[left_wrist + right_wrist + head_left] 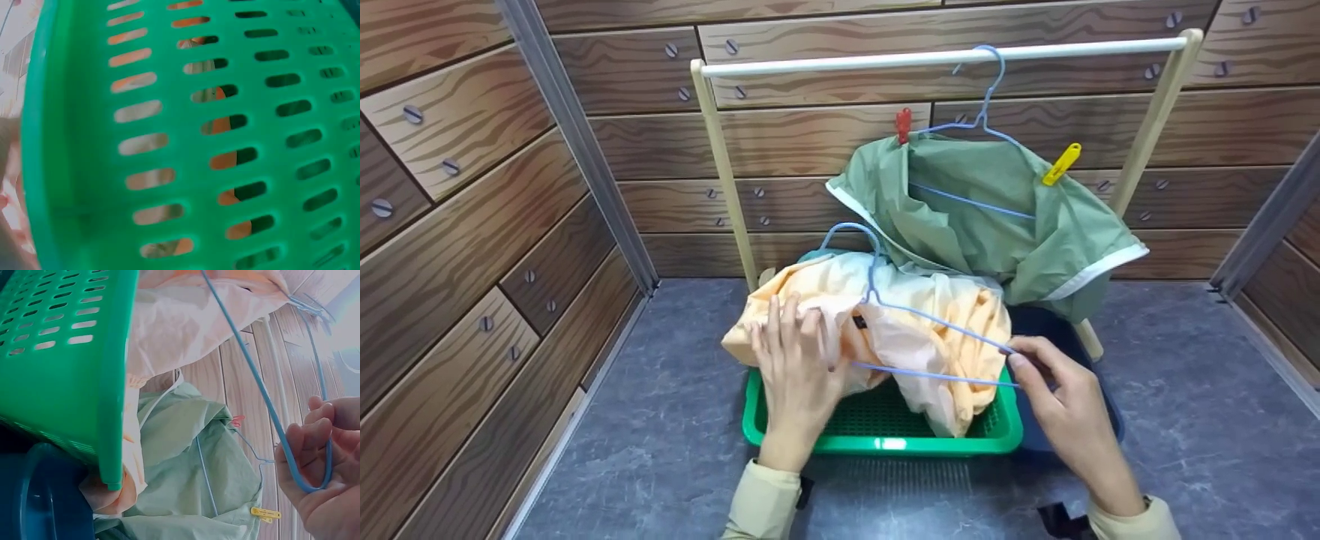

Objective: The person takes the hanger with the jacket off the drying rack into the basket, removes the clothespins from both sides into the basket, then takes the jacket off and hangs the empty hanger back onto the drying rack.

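Staged booth dressed as a laundry corner, by the looks of it — panels behind and to either side of the drying rack [840,64]. Behind the rack: wood-look panels [645,84], their screw heads [412,114] apparently printed. Metal corner strip [575,127] left of the rack, dark marbled surface [607,435] beneath. Laundry signs — green garment [1005,232] pegged on the rack's hanger [987,88], peach-and-white garment [900,274] and green basket [840,448] before the rack.

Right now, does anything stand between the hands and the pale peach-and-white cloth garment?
Nothing visible blocks the left hand, which touches the garment. The right hand pinches the thin blue triangular hanger, which lies between that hand and the garment; nothing else visible does.
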The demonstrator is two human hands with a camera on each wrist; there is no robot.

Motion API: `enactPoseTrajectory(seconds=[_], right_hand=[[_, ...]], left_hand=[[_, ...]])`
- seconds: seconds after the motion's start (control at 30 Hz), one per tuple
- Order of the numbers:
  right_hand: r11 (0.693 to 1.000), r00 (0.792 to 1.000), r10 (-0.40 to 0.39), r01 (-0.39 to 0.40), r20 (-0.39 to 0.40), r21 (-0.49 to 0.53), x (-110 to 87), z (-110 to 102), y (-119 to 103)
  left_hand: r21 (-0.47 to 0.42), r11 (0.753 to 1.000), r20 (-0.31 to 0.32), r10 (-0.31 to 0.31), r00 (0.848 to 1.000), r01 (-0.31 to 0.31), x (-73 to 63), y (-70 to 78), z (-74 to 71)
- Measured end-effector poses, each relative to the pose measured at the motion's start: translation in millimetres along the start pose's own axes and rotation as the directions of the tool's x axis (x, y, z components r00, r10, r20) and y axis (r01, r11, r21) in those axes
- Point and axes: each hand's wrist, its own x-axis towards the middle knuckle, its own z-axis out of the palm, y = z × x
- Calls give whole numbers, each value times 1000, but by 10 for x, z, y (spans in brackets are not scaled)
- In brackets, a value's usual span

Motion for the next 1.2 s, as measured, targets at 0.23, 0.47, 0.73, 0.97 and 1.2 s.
enactPoseTrajectory(seconds=[0.23,0.47,0.73,0.97,1.2], right_hand=[[999,1000,24,-24,-19,-23,2,-23,47],[991,991,134,-134,3,8,10,-77,122],[985,986,166,-168,31,38,35,-88,173],[987,987,154,-156,42,48,41,-110,206],[991,992,127,-126,-13,38,64,-226,270]], left_hand=[[-68,995,45,78,996,-75,24,-229,-60],[-345,937,243,140,960,-49,87,-577,-298],[-278,957,263,-7,965,83,120,-736,-399],[-205,957,311,-134,941,204,102,-770,-392],[-455,850,319,-121,940,264,149,-829,-481]])
